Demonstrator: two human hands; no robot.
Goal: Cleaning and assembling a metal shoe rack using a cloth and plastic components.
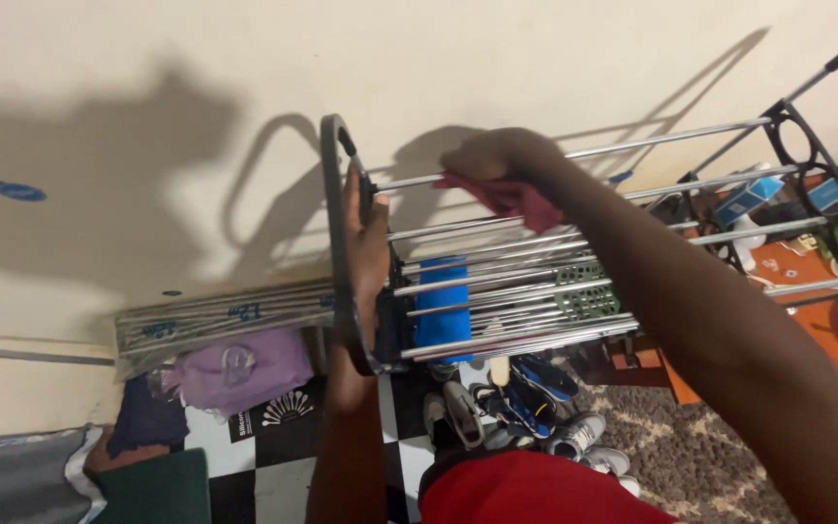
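A metal shoe rack [671,146] with chrome rods and black plastic end frames stands against a cream wall. My left hand [369,243] grips the left black end frame [334,223] from the side. Over the top rod, my right hand [501,160] presses a dark red cloth [516,201] against the metal. A blue item [441,303] and a green perforated item [584,289] lie on the lower rods.
Several shoes [516,408] lie on the floor under the rack. A purple bag [240,369] and a bundle of rods [215,315] sit at the left on checkered tiles. A shaggy rug [691,456] is at the right, with small items behind the rack.
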